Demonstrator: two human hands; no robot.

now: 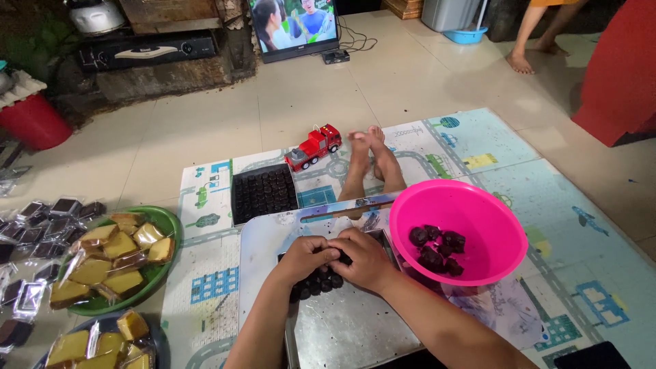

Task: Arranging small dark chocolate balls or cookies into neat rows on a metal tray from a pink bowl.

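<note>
Both hands, left hand (305,254) and right hand (365,256), on dark cakes (318,281); pink bowl (478,205) beside

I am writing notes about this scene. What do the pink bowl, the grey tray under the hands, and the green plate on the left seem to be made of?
The pink bowl looks like plastic: uniform bright colour, thin rim, soft sheen. The grey tray seems metal, perhaps aluminium or steel: dull silvery surface with blurred reflections. The green plate is probably plastic too, with even colour and a glossy rim, though enamel cannot be excluded.

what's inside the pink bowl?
The pink bowl holds a cluster of dark round pieces on its bottom. Whatever lies beneath that cluster is covered.
</note>
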